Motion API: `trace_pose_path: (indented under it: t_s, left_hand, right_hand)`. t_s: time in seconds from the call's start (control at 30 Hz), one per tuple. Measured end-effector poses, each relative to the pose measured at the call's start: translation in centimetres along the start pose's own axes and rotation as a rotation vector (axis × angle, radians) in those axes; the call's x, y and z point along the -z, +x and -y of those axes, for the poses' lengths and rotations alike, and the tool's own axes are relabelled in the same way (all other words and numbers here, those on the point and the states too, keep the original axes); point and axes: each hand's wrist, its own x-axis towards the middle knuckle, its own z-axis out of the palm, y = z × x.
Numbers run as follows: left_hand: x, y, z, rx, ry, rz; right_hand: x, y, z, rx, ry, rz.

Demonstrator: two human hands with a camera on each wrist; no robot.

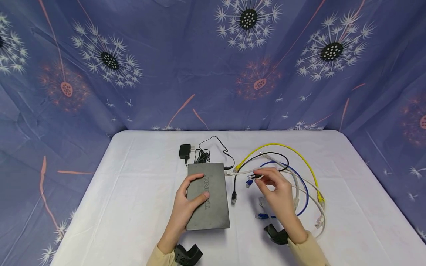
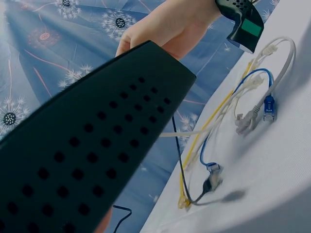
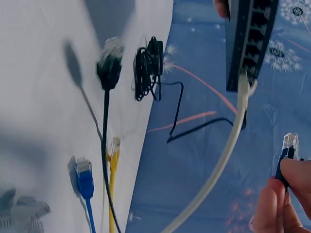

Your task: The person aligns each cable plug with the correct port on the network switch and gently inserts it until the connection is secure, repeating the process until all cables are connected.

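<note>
A dark TP-LINK network switch is gripped by my left hand, thumb and fingers across its top. Its vented side fills much of the left wrist view, and in the right wrist view its row of ports faces my right hand. A white network cable is plugged into the end port. To the right of the switch, my right hand pinches the clear-tipped plug of a black network cable, apart from the ports. The black cable's other plug lies on the table.
Behind the switch lies a black power adapter, its cord bundled and running to the switch. Yellow, blue and white cables loop across the right side of the white table. A patterned blue cloth hangs behind.
</note>
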Motion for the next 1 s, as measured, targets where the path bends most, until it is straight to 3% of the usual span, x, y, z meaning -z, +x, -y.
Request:
trace_pose_path:
  t_s: [0.2, 0.43, 0.63, 1.0]
  left_hand:
    - [-0.1, 0.0, -0.2, -0.006, 0.003, 0.001]
    - [-0.3, 0.0, -0.3, -0.016, 0.004, 0.006]
    - [-0.4, -0.1, -0.4, -0.019, 0.003, 0.012]
    - [-0.4, -0.2, -0.5, -0.023, 0.009, 0.017]
  right_hand:
    - [-1.2, -0.5, -0.6, 0.011, -0.074, -0.015]
    - [-2.6, -1.4, -2.6, 0.043, -0.068, -0.025]
    - [-3.5, -1.4, -2.2, 0.071, -0.049, -0.037]
    - [-4.3, -1.6, -1.5, 0.043, -0.06, -0.044]
